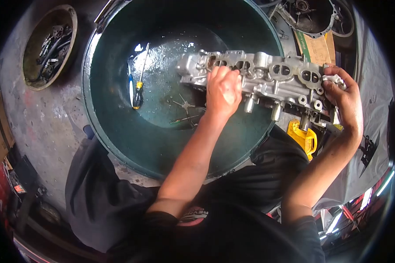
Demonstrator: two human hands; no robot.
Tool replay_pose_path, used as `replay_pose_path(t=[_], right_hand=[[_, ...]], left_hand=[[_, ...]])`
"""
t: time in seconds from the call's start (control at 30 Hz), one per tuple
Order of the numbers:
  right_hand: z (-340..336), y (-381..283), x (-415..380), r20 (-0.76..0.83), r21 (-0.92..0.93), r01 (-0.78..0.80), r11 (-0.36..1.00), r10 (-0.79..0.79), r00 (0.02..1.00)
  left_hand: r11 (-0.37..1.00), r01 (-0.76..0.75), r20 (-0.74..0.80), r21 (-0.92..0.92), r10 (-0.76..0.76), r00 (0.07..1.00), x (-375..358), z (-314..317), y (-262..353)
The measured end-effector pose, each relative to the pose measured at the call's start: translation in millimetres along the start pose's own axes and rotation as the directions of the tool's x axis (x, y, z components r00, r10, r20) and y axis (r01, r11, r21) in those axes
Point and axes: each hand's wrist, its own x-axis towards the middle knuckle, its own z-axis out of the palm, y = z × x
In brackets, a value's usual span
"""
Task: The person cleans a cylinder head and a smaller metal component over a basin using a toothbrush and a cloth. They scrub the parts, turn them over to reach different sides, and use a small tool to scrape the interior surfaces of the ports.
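Note:
A silver metal engine part (267,79) with oval ports lies across the right side of a large green tub (118,151). My left hand (224,90) is closed on top of the part near its left ports; whatever its fingers hold, if anything, is hidden. At the part's right end, my right hand (344,94) grips it, with a crumpled white cloth (334,79) between the fingers and the metal. Inside the tub are a yellow and black screwdriver (138,94), a blue and white tool (131,87) and a small star-shaped metal piece (185,104).
A round basin (30,79) of metal parts stands at the upper left. A yellow plastic container (300,136) is beside the tub at the right. Cardboard (315,49) and a large round housing (309,26) lie at the upper right.

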Motion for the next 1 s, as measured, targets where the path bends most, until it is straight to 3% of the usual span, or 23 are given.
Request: replay_pose_path(t=[0.03,0.13,0.27,0.47,0.6,0.63,0.7,0.8,0.87,0.93,1.0], right_hand=[[2.7,2.3,1.7,-0.038,0.034,0.047,0.998,-0.046,0.998],[-1.3,-1.8,-1.1,0.022,-0.004,-0.034,0.999,0.034,0.999],[-2.1,4.1,1.7,0.000,0.008,0.001,1.000,-0.001,1.000],[-0.7,-2.4,-3.0,0.039,0.056,-0.067,0.996,0.065,0.997],[3.3,8.2,2.9,-0.040,-0.034,0.127,0.991,-0.128,0.991],[0.2,2.7,-1.1,-0.004,-0.018,0.040,0.999,-0.040,0.999],[-3.0,2.3,-4.9,0.039,-0.022,-0.012,1.000,0.013,0.999],[-0.3,9.2,-1.7,-0.012,-0.053,0.088,0.995,-0.089,0.996],[0.1,12.8,0.2,-0.009,-0.024,0.094,0.995,-0.094,0.996],[-3.8,6.2,-6.2,0.052,0.029,-0.005,1.000,0.003,0.999],[-4.4,4.2,-5.2,0.045,-0.027,0.031,0.999,-0.029,0.999]], left_hand=[[1.000,0.001,0.005,0.009,-0.001,1.000,-2.3,-1.0,1.3],[0.996,0.068,-0.038,0.060,-0.065,0.997,12.5,10.0,-19.0],[0.985,0.099,0.037,0.143,-0.105,0.994,6.7,12.5,-9.6],[0.993,0.084,0.081,0.082,-0.090,0.993,6.8,9.4,-10.9],[0.997,0.056,0.103,0.046,-0.060,0.993,0.6,4.0,-1.7],[0.986,0.048,0.069,0.160,-0.059,0.996,5.2,7.1,-9.7],[0.988,0.086,0.078,0.130,-0.097,0.992,4.6,9.3,-14.7],[0.997,0.052,0.127,0.060,-0.059,0.990,-1.8,-0.6,-2.0],[0.995,0.072,0.114,0.075,-0.080,0.990,5.3,1.0,-5.5],[0.994,0.037,0.069,0.098,-0.044,0.997,11.3,8.5,-15.5],[0.995,0.044,0.090,0.095,-0.053,0.995,4.3,5.3,-8.8]])
